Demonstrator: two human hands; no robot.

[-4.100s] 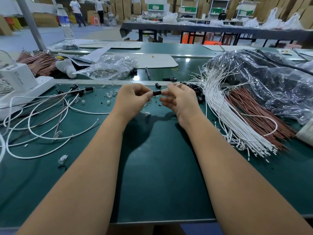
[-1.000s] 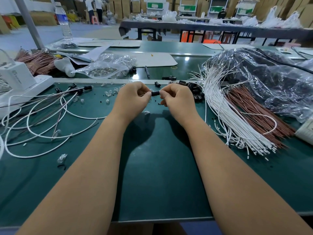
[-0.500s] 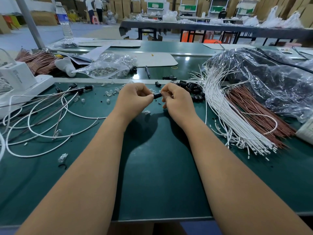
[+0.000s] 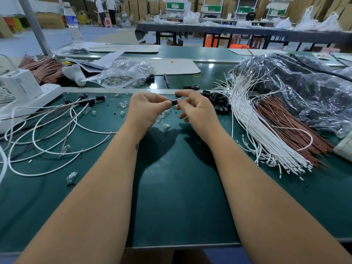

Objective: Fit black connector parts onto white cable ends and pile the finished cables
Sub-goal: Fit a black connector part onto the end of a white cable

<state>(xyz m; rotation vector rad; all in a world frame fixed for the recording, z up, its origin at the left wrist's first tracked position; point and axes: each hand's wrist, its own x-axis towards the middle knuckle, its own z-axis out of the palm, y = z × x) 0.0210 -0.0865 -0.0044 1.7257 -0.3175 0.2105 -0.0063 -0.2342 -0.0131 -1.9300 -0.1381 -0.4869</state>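
At the middle of the green table, my left hand pinches the left end of a small black connector. My right hand meets it from the right, thumb and a fingertip on the connector's other end, the remaining fingers spread loosely. No cable shows between my hands. A heap of loose black connectors lies just beyond my right hand. To its right a thick bundle of white cables fans out. Looped white cables with black connectors fitted lie on the left.
Brown wires lie beside the white bundle, under a crumpled dark plastic bag. Small clear bulbs are scattered near my left hand. A white device stands far left. A clear bag of parts, a pen and a water bottle are behind.
My right hand's fingers have loosened and spread, index lifted. The white cable end seen earlier entering the connector is out of sight. Both hands stay at the same spot.
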